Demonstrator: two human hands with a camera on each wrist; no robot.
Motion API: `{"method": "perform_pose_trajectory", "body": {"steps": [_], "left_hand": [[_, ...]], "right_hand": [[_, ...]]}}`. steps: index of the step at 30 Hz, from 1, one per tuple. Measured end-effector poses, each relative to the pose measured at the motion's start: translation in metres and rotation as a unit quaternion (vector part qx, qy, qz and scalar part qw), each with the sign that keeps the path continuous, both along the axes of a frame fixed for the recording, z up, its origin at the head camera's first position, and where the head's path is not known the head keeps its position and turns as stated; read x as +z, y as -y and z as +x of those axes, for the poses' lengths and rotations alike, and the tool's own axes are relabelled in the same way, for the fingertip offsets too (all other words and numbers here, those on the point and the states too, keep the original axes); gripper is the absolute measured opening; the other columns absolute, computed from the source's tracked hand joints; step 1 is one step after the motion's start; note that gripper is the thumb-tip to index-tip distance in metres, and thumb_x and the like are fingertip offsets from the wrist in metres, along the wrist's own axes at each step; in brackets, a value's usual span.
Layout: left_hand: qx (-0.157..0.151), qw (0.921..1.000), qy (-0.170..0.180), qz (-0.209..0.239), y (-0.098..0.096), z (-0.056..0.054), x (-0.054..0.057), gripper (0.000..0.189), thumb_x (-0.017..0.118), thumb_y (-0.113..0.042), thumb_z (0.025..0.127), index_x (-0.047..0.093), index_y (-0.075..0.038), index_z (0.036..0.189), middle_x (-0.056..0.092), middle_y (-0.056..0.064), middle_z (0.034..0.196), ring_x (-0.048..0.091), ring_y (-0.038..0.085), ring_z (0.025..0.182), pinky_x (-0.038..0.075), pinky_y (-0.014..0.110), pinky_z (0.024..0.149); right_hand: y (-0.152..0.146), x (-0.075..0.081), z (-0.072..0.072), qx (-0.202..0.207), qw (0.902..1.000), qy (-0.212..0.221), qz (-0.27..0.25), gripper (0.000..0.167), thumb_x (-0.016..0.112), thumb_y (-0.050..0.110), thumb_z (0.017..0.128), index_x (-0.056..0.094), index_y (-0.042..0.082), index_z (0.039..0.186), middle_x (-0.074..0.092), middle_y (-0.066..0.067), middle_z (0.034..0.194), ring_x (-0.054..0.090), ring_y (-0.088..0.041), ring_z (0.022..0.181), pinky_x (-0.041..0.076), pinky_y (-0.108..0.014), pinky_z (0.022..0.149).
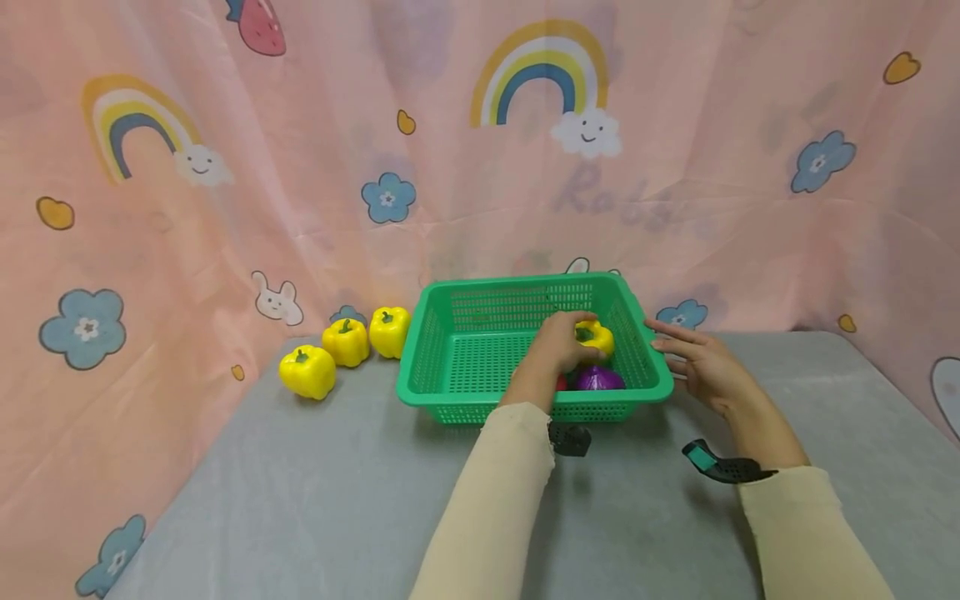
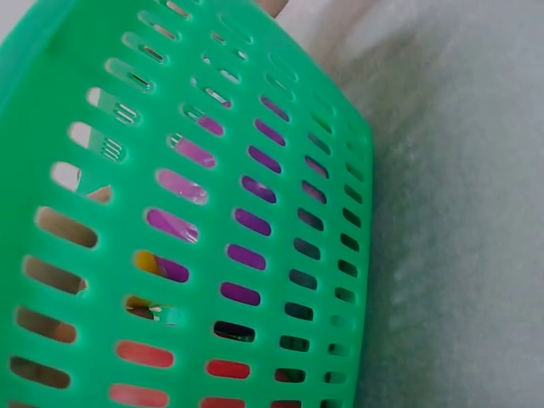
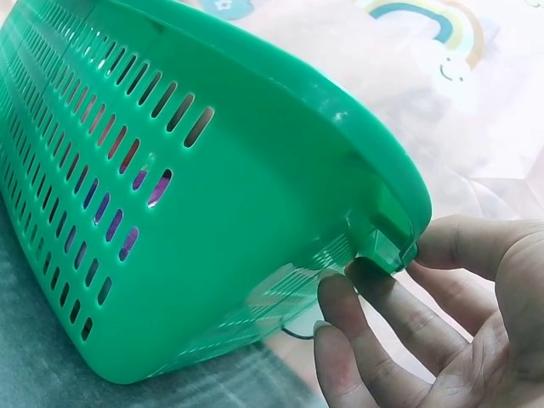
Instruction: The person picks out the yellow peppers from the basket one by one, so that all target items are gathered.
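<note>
Inside the green plastic basket [image 1: 416, 358], my left hand [image 1: 558, 342] grips a yellow bell pepper [image 1: 597, 337] near the right end. A shiny purple round vegetable [image 1: 600, 378] lies just in front of that pepper. Beside it shows a bit of something red [image 1: 561, 382], mostly hidden by my left wrist. My right hand [image 1: 701, 362] holds the basket's right rim, thumb against the edge and bent fingers beneath it in the right wrist view. The left wrist view has the basket's slotted wall [image 2: 204, 246], with purple and red showing through.
Three more yellow bell peppers stand left of the basket: one against its side [image 1: 390, 332], one in the middle [image 1: 347, 342], one nearest [image 1: 307, 372]. Everything rests on a grey tabletop [image 1: 337, 492]. A pink patterned curtain [image 1: 315, 167] hangs close behind.
</note>
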State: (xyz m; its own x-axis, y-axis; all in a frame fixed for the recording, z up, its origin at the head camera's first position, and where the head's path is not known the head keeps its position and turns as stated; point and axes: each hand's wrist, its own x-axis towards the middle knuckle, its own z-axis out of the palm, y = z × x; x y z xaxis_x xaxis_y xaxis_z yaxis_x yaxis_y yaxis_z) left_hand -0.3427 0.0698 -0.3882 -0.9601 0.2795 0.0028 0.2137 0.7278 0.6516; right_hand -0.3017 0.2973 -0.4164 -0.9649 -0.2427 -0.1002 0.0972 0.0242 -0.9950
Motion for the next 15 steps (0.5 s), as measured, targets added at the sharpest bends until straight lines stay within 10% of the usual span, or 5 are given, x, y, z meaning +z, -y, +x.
{"method": "perform_pose_trajectory", "body": {"steps": [15], "left_hand": [[-0.001, 0.9994, -0.033, 0.007, 0.0012, -0.0011, 0.0033, 0.056, 0.083, -0.025, 0.083, 0.065, -0.03, 0.136, 0.065, -0.001, 0.137, 0.059, 0.014, 0.104, 0.052, 0.023, 0.081]], "right_hand": [[-0.0007, 0.0006, 0.0004, 0.009, 0.9999, -0.001, 0.005, 0.068, 0.054, 0.03, 0.105, 0.02, 0.015, 0.162, 0.054, 0.025, 0.121, 0.071, 0.001, 0.098, 0.061, -0.026, 0.082]]}}
